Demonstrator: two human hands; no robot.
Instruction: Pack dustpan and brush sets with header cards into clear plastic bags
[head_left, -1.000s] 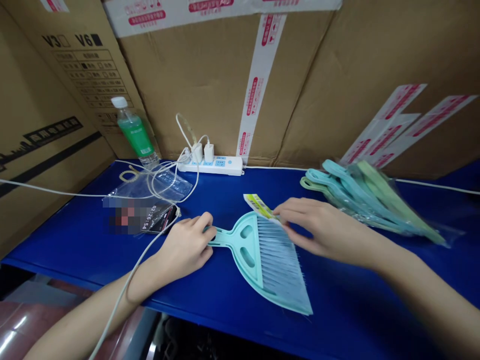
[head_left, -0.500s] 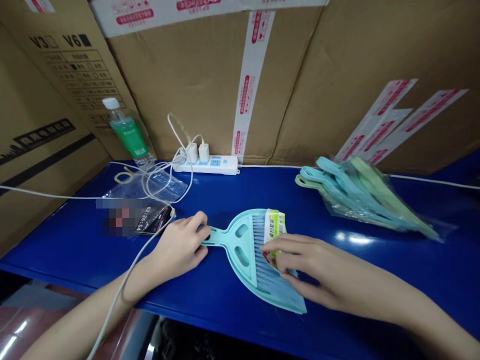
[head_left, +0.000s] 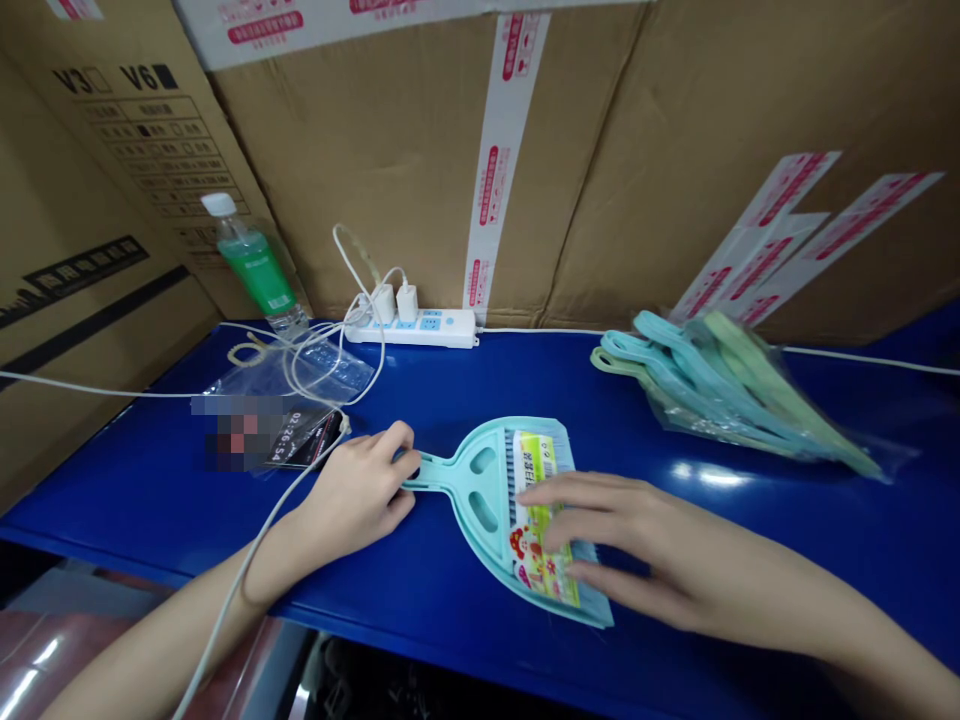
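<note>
Lying on the blue surface (head_left: 465, 392), the brush (head_left: 491, 486) sits nested in the dustpan (head_left: 478, 549), a printed card (head_left: 536, 570) already laid across its bristles; this set is unbagged, while other sets (head_left: 739, 395) are in clear plastic (head_left: 896, 457). The left hand (head_left: 364, 495) curls around the handle (head_left: 432, 473); the right hand (head_left: 645, 545) arches palm-down, fingers loosely spread on or just above the card.

Around the dustpan (head_left: 484, 562), 12 o'clock had decent room tbh. Power strip (head_left: 442, 338) sat at 11, bagged bundle (head_left: 742, 395) at 2, right hand (head_left: 637, 535) hogged 3, left hand (head_left: 360, 490) plus white cable (head_left: 241, 585) blocked 9.
</note>
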